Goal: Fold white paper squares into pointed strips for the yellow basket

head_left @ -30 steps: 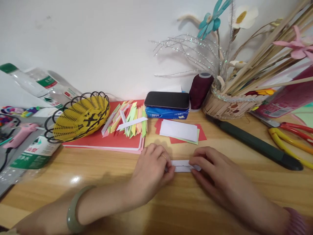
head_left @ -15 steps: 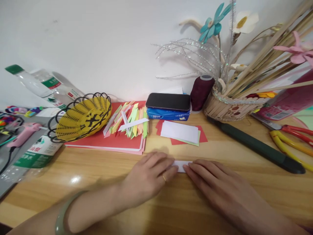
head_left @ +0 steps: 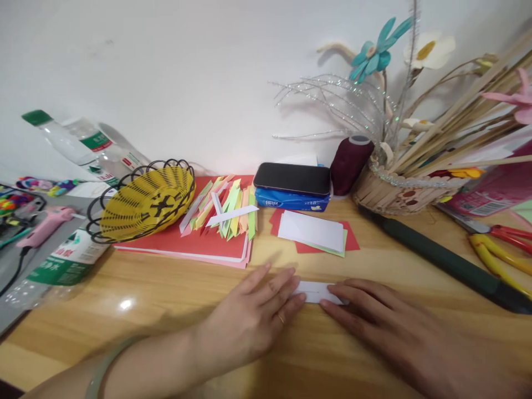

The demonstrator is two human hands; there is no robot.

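Note:
A narrow folded strip of white paper (head_left: 315,291) lies on the wooden table in front of me, with a crease line along it. My left hand (head_left: 260,305) has thumb and forefinger closed on its left end, the other fingers reaching over the tabletop. At the right end, my right hand (head_left: 369,313) pinches the strip between thumb and fingers. Both ends are hidden under fingertips. Just beyond lies a small stack of paper rectangles (head_left: 311,229), white on top with green and red beneath.
Folded colored paper strips (head_left: 226,208) lie on red sheets (head_left: 153,248), next to a yellow basket (head_left: 145,205). Behind are a phone (head_left: 292,178) on a blue tissue pack (head_left: 291,199) and maroon thread (head_left: 351,165). A dark green tool (head_left: 440,255) and pliers (head_left: 494,249) lie right; bottles (head_left: 66,257) left.
My right hand has slid slightly right along the paper strip, so more of it shows between the hands. The left fingers have spread a little. The whole view has shifted slightly.

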